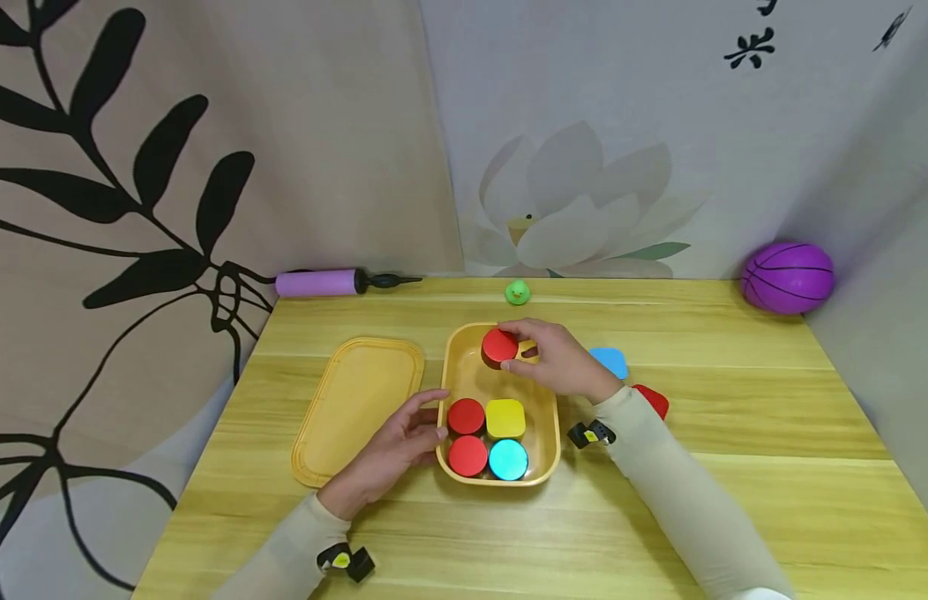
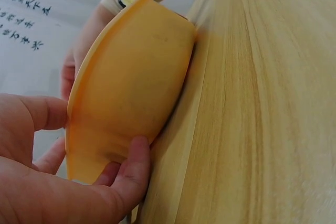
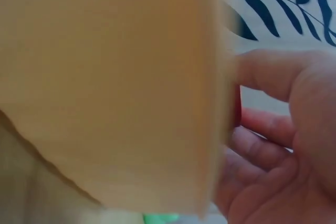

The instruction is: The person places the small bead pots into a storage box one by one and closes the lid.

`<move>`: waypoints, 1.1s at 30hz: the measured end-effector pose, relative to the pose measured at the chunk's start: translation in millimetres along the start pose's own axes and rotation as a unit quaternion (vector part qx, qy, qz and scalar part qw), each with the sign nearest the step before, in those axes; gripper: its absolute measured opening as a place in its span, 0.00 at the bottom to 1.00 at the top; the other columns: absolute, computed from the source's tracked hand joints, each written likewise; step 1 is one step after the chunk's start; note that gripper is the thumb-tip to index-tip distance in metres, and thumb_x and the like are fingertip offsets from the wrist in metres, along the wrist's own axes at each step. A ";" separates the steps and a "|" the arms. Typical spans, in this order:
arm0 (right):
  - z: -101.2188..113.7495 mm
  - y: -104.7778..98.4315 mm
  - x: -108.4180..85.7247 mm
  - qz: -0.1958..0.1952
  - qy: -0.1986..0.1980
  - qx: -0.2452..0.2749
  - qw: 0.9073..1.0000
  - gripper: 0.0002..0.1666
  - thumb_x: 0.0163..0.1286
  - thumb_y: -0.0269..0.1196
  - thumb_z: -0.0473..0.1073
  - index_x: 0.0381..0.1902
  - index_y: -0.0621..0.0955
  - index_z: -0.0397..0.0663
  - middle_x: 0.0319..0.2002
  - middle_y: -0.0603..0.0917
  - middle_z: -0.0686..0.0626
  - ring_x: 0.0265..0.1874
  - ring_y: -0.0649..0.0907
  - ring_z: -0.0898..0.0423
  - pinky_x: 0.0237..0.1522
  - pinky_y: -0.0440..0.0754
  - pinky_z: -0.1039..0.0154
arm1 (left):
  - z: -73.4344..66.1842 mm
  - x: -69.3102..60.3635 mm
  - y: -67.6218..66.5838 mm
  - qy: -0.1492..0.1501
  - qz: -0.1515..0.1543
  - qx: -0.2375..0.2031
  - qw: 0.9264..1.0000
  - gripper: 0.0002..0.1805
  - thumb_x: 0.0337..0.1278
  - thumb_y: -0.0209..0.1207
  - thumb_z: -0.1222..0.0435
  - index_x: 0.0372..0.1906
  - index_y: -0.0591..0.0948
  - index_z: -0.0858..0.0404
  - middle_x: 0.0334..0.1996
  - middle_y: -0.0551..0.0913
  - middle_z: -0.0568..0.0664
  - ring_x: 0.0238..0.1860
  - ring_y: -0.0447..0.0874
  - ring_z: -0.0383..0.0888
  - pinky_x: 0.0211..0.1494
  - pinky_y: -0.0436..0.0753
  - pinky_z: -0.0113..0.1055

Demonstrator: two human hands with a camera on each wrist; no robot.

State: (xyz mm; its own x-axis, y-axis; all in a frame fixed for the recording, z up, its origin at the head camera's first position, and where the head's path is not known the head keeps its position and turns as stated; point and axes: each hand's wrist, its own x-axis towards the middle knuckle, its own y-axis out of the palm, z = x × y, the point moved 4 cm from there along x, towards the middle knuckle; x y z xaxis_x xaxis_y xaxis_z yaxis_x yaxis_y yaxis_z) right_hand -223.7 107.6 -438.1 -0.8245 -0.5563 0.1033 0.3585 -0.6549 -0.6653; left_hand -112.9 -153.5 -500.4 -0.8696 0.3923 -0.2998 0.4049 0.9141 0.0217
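The tray stood on the table, with four blocks in its front half. A fifth block, between the fingers of the right hand, was at the tray's back left part. The left hand was at its left wall. Just left of the tray lay a lid; near its right side, two loose pieces. Behind it sat a toy duck; behind and left, a pump; well behind and right, a ball.
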 end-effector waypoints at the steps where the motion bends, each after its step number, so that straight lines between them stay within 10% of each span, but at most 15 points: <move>1: 0.9 4.3 0.9 0.007 -0.003 -0.005 1.000 0.35 0.71 0.73 0.44 0.73 0.76 0.43 0.64 0.84 0.47 0.61 0.84 0.49 0.59 0.87 0.49 | 0.0 0.2 0.1 -0.002 0.000 -0.002 1.000 0.34 0.76 0.62 0.60 0.80 0.64 0.48 0.69 0.70 0.63 0.60 0.79 0.48 0.56 0.85 0.42; 33: 18.8 55.6 8.1 0.113 -0.037 -0.130 0.984 0.31 0.76 0.66 0.45 0.72 0.76 0.39 0.64 0.85 0.45 0.58 0.83 0.49 0.69 0.77 0.48 | 0.7 1.7 -0.2 0.002 0.013 -0.017 1.000 0.34 0.78 0.60 0.61 0.81 0.62 0.51 0.72 0.68 0.65 0.63 0.79 0.50 0.60 0.86 0.42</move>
State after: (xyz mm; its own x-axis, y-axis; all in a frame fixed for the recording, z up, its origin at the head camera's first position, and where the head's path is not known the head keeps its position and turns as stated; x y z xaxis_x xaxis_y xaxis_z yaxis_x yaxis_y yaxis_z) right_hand -202.2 57.1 -460.4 -0.6993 -0.7145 -0.0225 0.3970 -0.3621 -0.8434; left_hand -114.2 -153.0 -501.6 -0.8604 0.4163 -0.2941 0.4177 0.9065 0.0612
